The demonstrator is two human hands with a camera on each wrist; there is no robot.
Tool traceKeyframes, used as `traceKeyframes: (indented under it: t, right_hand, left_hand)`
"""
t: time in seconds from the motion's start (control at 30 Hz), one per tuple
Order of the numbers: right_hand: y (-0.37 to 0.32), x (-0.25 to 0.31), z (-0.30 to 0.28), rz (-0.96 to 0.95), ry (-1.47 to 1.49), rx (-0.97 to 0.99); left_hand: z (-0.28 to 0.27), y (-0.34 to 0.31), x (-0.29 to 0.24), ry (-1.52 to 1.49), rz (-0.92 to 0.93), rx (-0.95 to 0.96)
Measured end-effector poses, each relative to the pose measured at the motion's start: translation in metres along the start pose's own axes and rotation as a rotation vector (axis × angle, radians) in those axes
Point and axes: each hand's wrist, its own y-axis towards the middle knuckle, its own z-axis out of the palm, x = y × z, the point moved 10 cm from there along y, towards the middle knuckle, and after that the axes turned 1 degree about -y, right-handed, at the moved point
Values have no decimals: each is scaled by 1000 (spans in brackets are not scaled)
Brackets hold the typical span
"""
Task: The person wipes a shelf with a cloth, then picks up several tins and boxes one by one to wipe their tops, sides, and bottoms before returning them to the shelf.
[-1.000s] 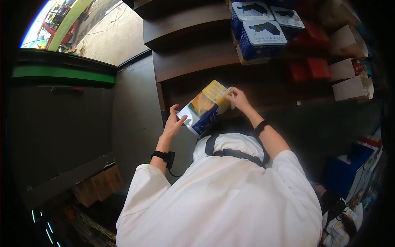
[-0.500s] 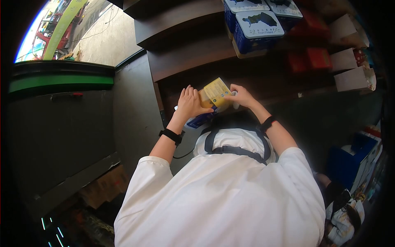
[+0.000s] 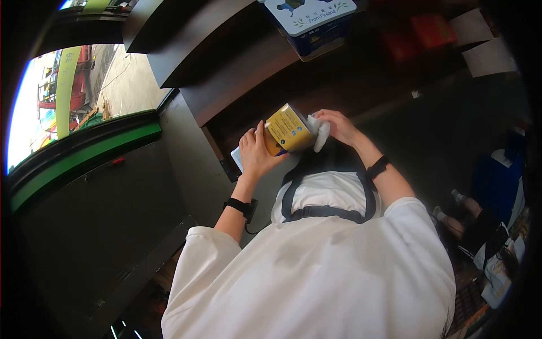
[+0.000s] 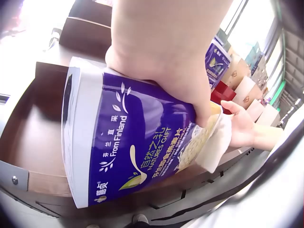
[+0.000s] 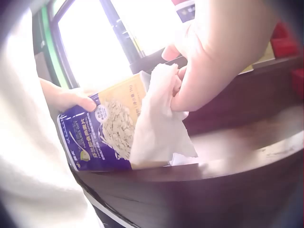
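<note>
A blue and yellow oatmeal tin (image 3: 289,125) with a white lid is held at a slant in front of the chest. My left hand (image 3: 257,152) grips it across the body, thumb on the near side and fingers over the far side. In the left wrist view, the white lid (image 4: 85,137) lies at the left end. My right hand (image 3: 339,125) pinches a crumpled white cloth (image 3: 320,134) at the tin's other end. The right wrist view shows the cloth hanging over that end, hiding part of the oat picture (image 5: 118,126).
Dark brown stepped shelves (image 3: 226,79) rise ahead, bearing another blue tin (image 3: 316,34). Red boxes (image 3: 432,31) and white paper bags (image 3: 488,56) stand to the right. A dark panel with a green strip (image 3: 84,164) is at left. Another person's legs (image 3: 466,217) show at lower right.
My left hand has shifted from the tin's lid end to a grip across its body. The tin has turned, showing more yellow side. The cloth in my right hand shows more fully. The head view has tilted.
</note>
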Motion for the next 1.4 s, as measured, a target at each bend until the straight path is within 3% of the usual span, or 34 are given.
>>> traceKeyframes:
  t: [0.1,0.17,0.23,0.3,0.37,0.5,0.57,0.7,0.77,1.0,1.07,1.2,1.27,1.4]
  right_hand:
    - [-2,17,-25,-133,154,-69]
    - [6,12,-23,-98,128,-43]
    - [12,-5,-3,-19,-59,-26]
    - [22,-4,13,-104,-353,-34]
    - [29,-3,17,-138,-218,-30]
    - [46,3,18,-220,-396,-55]
    - [47,11,12,-382,-579,-118]
    - [58,-14,-12,-309,-690,-224]
    - [61,-26,-27,-308,-989,-366]
    - [43,-39,-25,-243,-1159,-263]
    - [28,-45,-22,-89,-1248,-257]
    - [14,-43,-27,-164,-1136,-342]
    - [14,-51,-32,-15,-882,-322]
    - [-1,-25,-3,-80,-816,-285]
  left_hand:
    - [3,-6,0,45,-1,-55]
    - [5,-7,-2,55,20,-77]
    - [3,-14,-5,64,13,-91]
    - [5,-16,-6,59,18,-98]
    - [2,-21,-9,46,28,-119]
    - [2,-22,-10,65,42,-119]
    - [3,-24,-14,67,45,-114]
    - [2,-26,-16,71,66,-132]
    - [3,-25,-14,80,53,-142]
    - [0,-23,-16,71,68,-136]
    - [1,-25,-17,77,71,-129]
    - [3,-26,-17,108,67,-122]
    - [3,-27,-17,118,68,-124]
    - [1,-28,-18,106,80,-141]
